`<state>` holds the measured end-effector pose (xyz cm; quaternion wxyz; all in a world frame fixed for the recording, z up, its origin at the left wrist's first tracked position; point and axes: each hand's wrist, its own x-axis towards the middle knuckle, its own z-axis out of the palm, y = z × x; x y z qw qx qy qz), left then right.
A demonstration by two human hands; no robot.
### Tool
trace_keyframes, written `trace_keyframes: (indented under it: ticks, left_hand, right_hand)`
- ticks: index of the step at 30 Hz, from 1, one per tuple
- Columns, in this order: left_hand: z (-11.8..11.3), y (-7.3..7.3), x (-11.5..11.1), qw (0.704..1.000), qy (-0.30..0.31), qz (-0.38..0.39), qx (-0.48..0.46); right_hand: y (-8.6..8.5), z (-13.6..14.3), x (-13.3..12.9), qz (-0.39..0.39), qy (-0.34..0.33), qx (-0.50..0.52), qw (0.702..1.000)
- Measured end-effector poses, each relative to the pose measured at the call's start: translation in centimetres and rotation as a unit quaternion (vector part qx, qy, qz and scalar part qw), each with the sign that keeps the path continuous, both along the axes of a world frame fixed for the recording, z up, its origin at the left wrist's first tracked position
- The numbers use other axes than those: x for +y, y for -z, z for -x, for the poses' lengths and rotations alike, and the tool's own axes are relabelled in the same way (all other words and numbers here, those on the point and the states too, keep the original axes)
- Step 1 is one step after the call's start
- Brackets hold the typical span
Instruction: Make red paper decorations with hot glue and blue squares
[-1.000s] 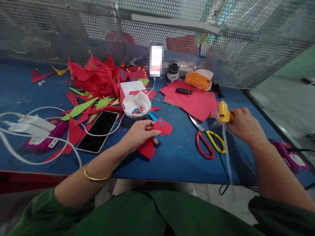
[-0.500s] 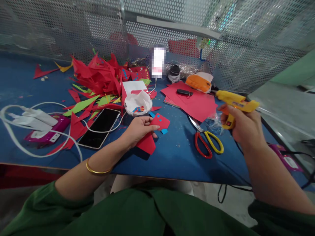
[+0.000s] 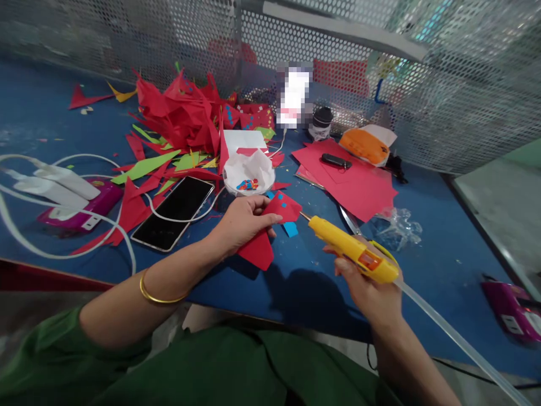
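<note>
My left hand pinches a folded red paper piece with small blue squares on its upper face; part of it hangs below my fingers. My right hand is wrapped round a yellow hot glue gun, and a long clear glue stick sticks out of its back. The gun's metal tip is close to the right edge of the red paper; whether they touch I cannot tell. A blue paper strip shows just under the piece. Beyond my left hand stands a paper-lined bowl of small coloured bits.
Red paper sheets carry a black cutter-like object. Scissors lie partly behind the glue gun, beside crumpled clear plastic. At left are a dark phone, white cables, a purple power strip and heaped red scraps.
My right hand has brought the glue gun from the far right in to the red paper, its tip now pointing left. My left hand keeps its hold. The view has shifted slightly.
</note>
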<state>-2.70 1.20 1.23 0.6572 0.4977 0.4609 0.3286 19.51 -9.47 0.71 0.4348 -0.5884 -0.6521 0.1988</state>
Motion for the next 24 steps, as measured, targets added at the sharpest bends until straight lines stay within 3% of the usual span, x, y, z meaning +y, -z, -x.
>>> trace_keyframes:
  ticks: [6, 24]
  left_hand:
    - [-0.09, 0.28, -0.15, 0.999, 0.009, -0.023, 0.028]
    - [-0.45, -0.45, -0.27, 0.999, 0.02, -0.023, 0.027]
  right_hand:
    - [0.43, -0.06, 0.12, 0.027, -0.029, -0.026, 0.999]
    - [0.1, 0.62, 0.26, 0.049, -0.015, -0.087, 0.995]
